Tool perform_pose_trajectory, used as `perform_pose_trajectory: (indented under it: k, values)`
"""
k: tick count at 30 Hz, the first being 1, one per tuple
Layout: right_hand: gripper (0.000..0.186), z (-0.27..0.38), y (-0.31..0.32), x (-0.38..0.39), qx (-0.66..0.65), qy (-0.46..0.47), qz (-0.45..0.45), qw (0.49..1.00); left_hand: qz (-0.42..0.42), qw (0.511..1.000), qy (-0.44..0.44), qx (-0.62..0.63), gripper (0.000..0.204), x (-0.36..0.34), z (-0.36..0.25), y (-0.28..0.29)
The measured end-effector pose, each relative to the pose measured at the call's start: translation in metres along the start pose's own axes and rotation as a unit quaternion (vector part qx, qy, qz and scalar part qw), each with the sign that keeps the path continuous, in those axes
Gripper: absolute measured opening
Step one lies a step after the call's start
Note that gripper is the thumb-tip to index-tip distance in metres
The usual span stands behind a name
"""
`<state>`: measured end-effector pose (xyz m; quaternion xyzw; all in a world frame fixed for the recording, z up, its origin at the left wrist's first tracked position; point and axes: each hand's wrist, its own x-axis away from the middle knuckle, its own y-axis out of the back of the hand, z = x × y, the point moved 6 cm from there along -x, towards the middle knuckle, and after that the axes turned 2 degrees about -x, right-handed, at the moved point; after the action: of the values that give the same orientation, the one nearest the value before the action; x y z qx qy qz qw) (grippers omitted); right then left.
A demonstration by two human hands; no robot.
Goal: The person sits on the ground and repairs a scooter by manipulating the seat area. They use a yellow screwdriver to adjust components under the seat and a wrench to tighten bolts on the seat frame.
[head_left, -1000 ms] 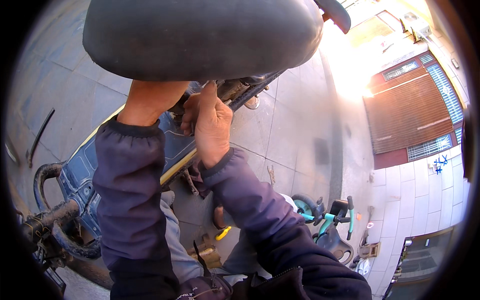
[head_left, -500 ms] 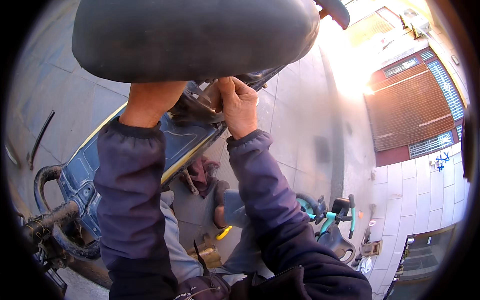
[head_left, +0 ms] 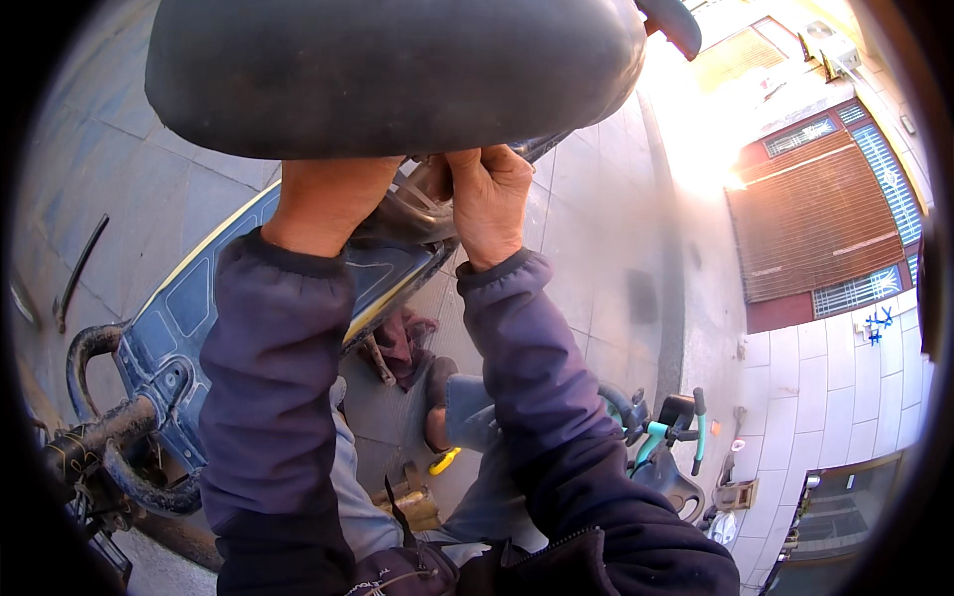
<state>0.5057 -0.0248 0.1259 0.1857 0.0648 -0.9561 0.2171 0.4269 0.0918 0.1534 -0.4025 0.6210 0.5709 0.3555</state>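
Note:
A large dark padded vehicle seat (head_left: 388, 74) fills the top of the view. My left hand (head_left: 333, 199) reaches in beneath its lower edge, and its fingers are hidden there. Close by on the right, my right hand (head_left: 494, 204) is raised to the same edge with its fingers curled in and the thumb up. Whatever those fingers grip is hidden. Between my wrists shows a dark, scuffed vehicle part (head_left: 407, 217). Below it runs the blue metal footboard (head_left: 189, 313) with yellowish edges.
At the lower left are bent dark metal tubes (head_left: 94, 363). A dark thin strip (head_left: 81, 270) lies on the paving. A maroon cloth (head_left: 402, 343) and a yellow object (head_left: 445, 461) lie near my foot. A teal and black child's ride-on (head_left: 666, 447) stands at right.
Both my hands have shifted slightly right and up, farther under the seat's edge. The right hand's fingertips are now more hidden, and the seat appears slightly higher.

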Motion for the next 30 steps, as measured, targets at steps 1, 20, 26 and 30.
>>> perform_pose_trajectory:
  k: [1,20,26,30]
  values:
    - [0.037,0.001,0.002,-0.001,0.002,-0.003,0.0,1.0,-0.004,1.0,0.0,-0.015,0.025,0.001,-0.002,-0.002]
    - [0.036,0.004,0.006,-0.011,0.012,-0.015,0.021,1.0,0.03,0.992,-0.014,-0.122,0.029,0.006,-0.009,-0.012]
    - [0.035,-0.002,0.008,-0.014,-0.019,-0.017,0.029,0.999,0.048,0.991,0.002,-0.127,0.03,0.005,-0.011,-0.015]
    - [0.035,-0.007,-0.003,-0.006,-0.083,-0.012,0.012,0.996,0.075,0.991,0.015,-0.112,0.03,0.003,-0.012,-0.014]
